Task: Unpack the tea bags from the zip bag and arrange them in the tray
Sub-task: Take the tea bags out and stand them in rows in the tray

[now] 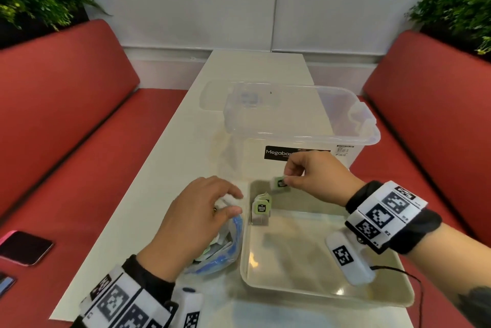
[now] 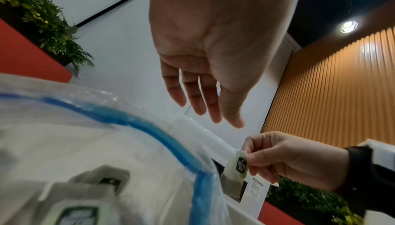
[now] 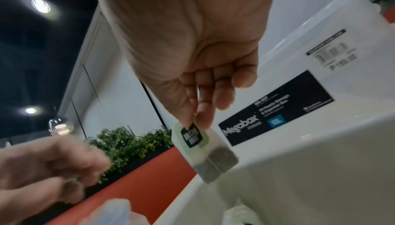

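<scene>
My right hand pinches a tea bag by its green tag, above the far left corner of the clear tray. The right wrist view shows the held tea bag hanging from my thumb and fingertips. A small row of tea bags stands upright in that same corner. My left hand hovers over the zip bag, which lies left of the tray. In the left wrist view its fingers are straight and hold nothing. The zip bag is open, with more tea bags inside.
A clear Megabox storage box stands just behind the tray, its lid lying behind it to the left. The white table runs between two red benches. A phone lies on the left bench.
</scene>
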Available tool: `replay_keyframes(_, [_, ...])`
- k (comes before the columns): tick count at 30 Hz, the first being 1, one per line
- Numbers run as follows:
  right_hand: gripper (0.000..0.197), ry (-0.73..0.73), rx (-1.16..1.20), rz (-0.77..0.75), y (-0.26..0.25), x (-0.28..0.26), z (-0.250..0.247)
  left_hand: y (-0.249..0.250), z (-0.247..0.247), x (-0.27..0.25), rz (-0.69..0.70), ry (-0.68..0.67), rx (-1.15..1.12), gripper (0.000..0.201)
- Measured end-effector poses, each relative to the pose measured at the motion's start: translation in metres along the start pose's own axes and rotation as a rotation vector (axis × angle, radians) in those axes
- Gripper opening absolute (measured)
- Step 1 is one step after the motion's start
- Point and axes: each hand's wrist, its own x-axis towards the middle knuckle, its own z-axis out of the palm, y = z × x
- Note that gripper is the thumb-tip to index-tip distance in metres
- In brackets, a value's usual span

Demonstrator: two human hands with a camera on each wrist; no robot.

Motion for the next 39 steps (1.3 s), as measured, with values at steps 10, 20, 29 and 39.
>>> replay_keyframes(10, [0.002,-0.319,-0.01,0.146,0.009,0.019,0.065,-0.011,0.032,-0.044,0.259,-0.275,0.095,0.033])
replay_keyframes(20, [0.014,-0.325,-0.193,0.132,0.009,0.027,0.081,-0.012,0.037,-0.044,0.301,-0.307,0.23,0.027])
replay_keyframes(29, [0.029,-0.69,-0.336,-0.078,0.004,0.011,0.07,-0.016,0.042,-0.043,0.323,-0.291,0.202,0.027])
replay_keyframes(39, [0.049,-0.81,-0.511,-0.182,-0.002,0.025,0.092,-0.018,0.044,-0.043,0.345,-0.278,0.205,0.025])
